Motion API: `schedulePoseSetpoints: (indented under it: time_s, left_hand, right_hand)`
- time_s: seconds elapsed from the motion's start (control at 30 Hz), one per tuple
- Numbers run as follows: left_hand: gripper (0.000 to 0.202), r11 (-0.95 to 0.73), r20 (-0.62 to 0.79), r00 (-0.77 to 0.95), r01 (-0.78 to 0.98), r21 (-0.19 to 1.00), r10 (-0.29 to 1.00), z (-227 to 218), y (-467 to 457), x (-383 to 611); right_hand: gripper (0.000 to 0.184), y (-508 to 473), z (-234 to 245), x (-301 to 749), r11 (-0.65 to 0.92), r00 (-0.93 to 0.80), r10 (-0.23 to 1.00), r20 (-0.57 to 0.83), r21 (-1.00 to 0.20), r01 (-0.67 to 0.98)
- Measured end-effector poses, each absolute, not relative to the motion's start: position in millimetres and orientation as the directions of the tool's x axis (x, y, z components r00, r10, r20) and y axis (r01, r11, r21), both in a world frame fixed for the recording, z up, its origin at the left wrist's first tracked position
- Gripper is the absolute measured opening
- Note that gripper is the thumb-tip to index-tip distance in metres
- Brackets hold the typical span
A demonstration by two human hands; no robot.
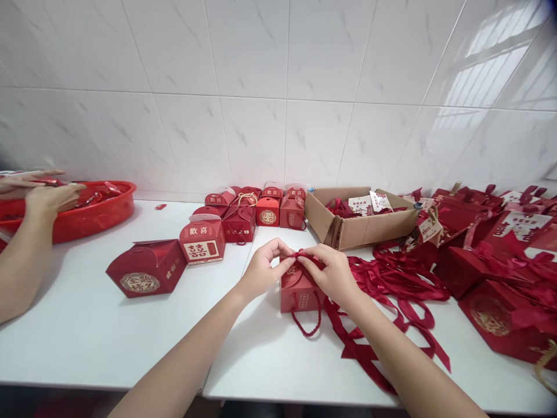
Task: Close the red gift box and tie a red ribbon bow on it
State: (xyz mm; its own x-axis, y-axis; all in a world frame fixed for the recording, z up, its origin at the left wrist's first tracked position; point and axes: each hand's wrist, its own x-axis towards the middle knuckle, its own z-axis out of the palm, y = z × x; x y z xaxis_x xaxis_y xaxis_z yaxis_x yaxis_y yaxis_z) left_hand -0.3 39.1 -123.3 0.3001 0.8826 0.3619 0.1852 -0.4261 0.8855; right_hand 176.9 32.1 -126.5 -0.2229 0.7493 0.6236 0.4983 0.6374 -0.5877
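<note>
Red box [302, 285], tie [298, 253] on top: pinching tie in narrow grip of left hand [266, 268] and right hand [333, 271]; best pulling evenly, without denting box.

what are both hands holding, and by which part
Left hand and right hand pinch what looks like red ribbon atop a small box; which part is unclear.

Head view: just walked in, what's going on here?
A person's bare left hand and right hand pinch what looks like a thin red ribbon atop a small red cardboard box, which stands upright on the white table. Loose glossy dark-red ribbons lie to its right. Far left, another person's hands are at a round red plastic basin.
</note>
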Motion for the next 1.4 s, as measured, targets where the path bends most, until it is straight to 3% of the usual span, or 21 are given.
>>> schedulePoseSetpoints:
  time_s: [0.13, 0.37, 0.5, 0.67, 0.8, 1.1, 1.23, 1.4]
  left_hand:
    - [0.022, -0.455, 0.405, 0.264, 0.167, 0.875, 0.875, -124, 38, 5]
    - [0.013, -0.512, 0.474, 0.194, 0.327, 0.794, 0.859, -123, 37, 10]
    - [0.009, -0.549, 0.508, 0.213, 0.385, 0.741, 0.835, -122, 37, 14]
    - [0.014, -0.525, 0.497, 0.178, 0.387, 0.758, 0.849, -120, 34, 10]
    - [0.006, -0.546, 0.468, 0.283, 0.453, 0.705, 0.837, -120, 30, 8]
    - [0.011, -0.487, 0.441, 0.210, 0.450, 0.749, 0.873, -125, 33, 10]
    - [0.014, -0.497, 0.430, 0.250, 0.419, 0.760, 0.868, -126, 33, 8]
    - [0.015, -0.561, 0.478, 0.295, 0.374, 0.739, 0.827, -128, 33, 8]
  right_hand:
    - [0.022, 31, -129, 178, 0.633, -0.232, 0.749, 0.621, -0.567, 0.527]
    - [0.024, 29, -128, 176, 0.511, -0.151, 0.847, 0.509, -0.703, 0.494]
    - [0.027, 33, -131, 176, 0.347, -0.167, 0.937, 0.306, -0.867, 0.358]
    - [0.032, 34, -134, 175, 0.302, -0.173, 0.947, 0.270, -0.934, 0.193]
    - [0.040, 33, -136, 173, 0.262, -0.157, 0.957, 0.245, -0.960, 0.101]
    - [0.044, 29, -133, 173, 0.169, -0.083, 0.983, 0.165, -0.985, 0.034]
    - [0.047, 29, -132, 176, 0.110, -0.030, 0.994, 0.109, -0.992, 0.057]
    - [0.046, 29, -130, 179, 0.145, -0.050, 0.989, 0.140, -0.984, 0.109]
